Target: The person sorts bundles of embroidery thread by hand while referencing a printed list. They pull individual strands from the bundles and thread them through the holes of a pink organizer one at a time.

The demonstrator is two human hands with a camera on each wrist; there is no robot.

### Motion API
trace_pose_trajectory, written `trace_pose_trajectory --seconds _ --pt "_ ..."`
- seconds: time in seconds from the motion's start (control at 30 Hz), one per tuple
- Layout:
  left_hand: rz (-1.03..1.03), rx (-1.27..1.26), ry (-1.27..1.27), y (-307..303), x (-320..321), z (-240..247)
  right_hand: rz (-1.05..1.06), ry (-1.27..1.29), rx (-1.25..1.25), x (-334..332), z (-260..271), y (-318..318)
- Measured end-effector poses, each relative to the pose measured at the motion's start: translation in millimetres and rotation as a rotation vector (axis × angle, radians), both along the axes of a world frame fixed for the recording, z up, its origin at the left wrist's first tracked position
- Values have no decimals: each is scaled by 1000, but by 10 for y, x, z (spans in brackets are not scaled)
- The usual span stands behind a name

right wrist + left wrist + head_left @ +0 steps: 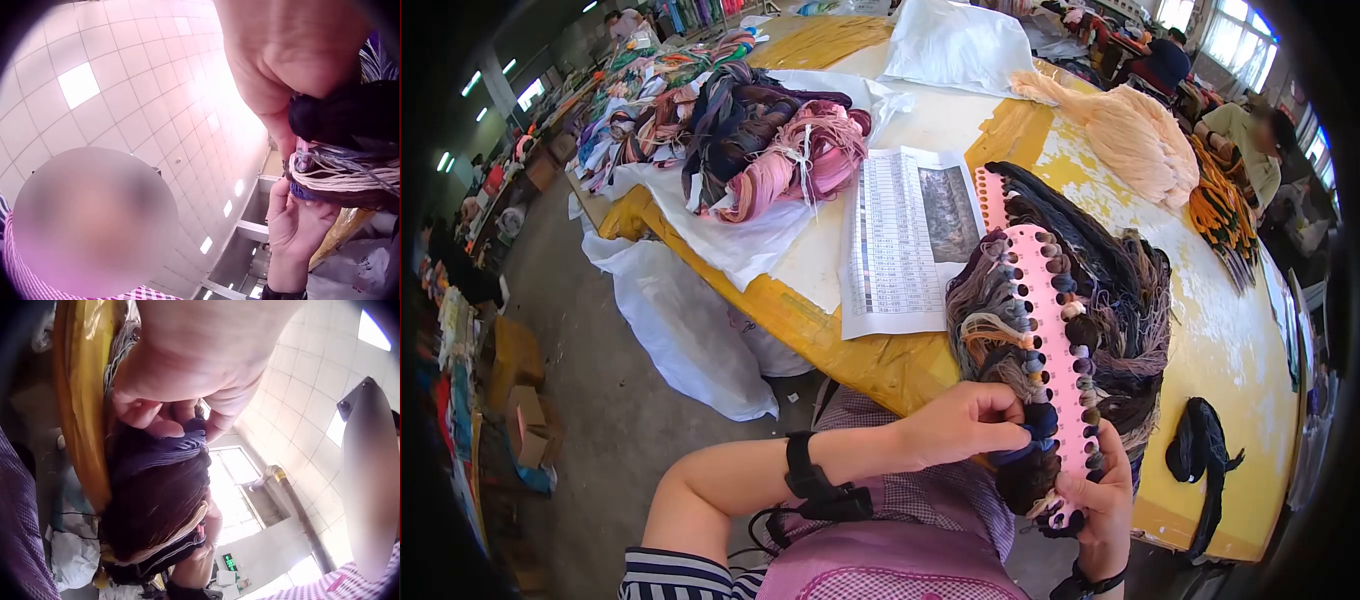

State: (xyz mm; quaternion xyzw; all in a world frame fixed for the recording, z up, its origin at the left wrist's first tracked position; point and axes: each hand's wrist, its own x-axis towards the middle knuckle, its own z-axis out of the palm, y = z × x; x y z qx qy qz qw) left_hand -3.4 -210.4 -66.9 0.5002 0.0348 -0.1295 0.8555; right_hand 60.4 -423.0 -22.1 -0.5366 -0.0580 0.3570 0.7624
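A long pink thread card lies slantwise over the table's front edge, with knotted skeins of grey, brown, black and blue thread along both sides. My right hand grips its lower end, thumb on the front. At the card's left edge, the left hand pinches a navy skein between thumb and fingers. Below those fingers a dark brown skein hangs in the left wrist view. Pale strands and a black knot show beside the right hand in the right wrist view.
A printed chart lies left of the card. Piled skeins sit farther left, and a peach hank lies behind. A black hank rests on the table at right. A person is at the far right.
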Motion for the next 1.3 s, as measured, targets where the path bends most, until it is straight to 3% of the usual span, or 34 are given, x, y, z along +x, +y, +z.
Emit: trace_pose_trajectory --seconds 0.3,0.37,0.67,0.8,0.9,1.13,1.2,1.3 --pt "99 304 -207 46 -9 76 4 91 7 52 -32 -21" --pt "213 582 -356 65 -12 156 8 110 5 70 -46 -32" --pt "311 671 -339 44 -23 79 17 67 -108 91 -55 -44" --pt "485 716 -368 43 -51 167 4 104 -44 132 -117 -53" --pt "320 748 -386 64 -149 216 0 152 -15 141 -128 -71" --pt "330 740 -380 -60 -107 143 6 132 -16 118 -129 -59" --pt "256 605 -377 -89 -79 85 -9 99 -38 81 -99 -38" --pt "47 382 -110 -81 -61 90 -32 65 -25 26 -61 -19"
